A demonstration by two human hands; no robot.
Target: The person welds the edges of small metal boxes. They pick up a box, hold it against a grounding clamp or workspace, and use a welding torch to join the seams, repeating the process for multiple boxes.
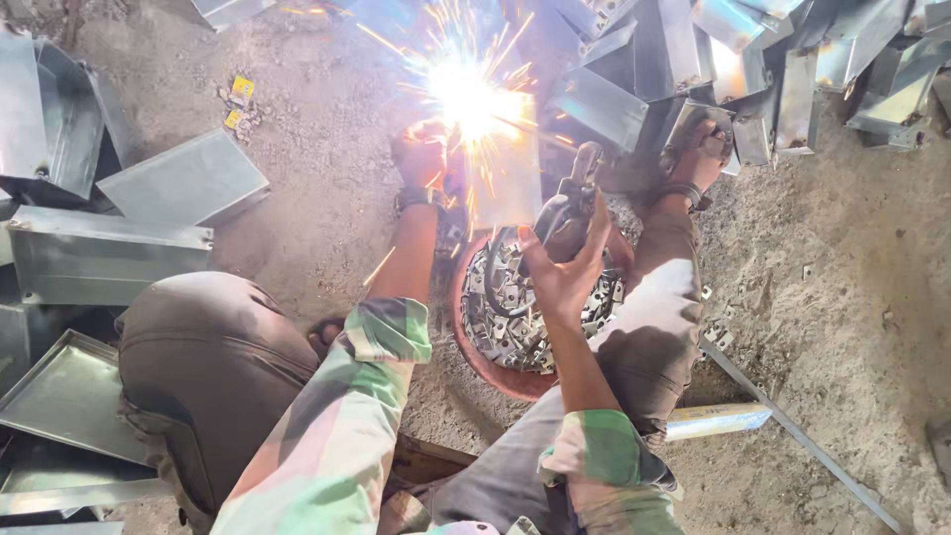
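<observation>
My left hand (421,159) reaches forward and holds a grey sheet-metal box (505,173) on the sandy ground, right beside a bright welding arc (466,94) that throws sparks outward. My right hand (567,267) is closed on a dark welding electrode holder (570,203), its tip pointing toward the arc. Below both hands sits a round reddish bowl (485,362) filled with several small metal brackets. My knees and a sandalled foot (698,154) frame the work.
Several finished sheet-metal boxes are piled at the top right (753,69) and stacked at the left (109,253). A flat metal tray (69,396) lies at the lower left. A thin metal strip (802,436) and a pale bar (718,421) lie on the sand at right.
</observation>
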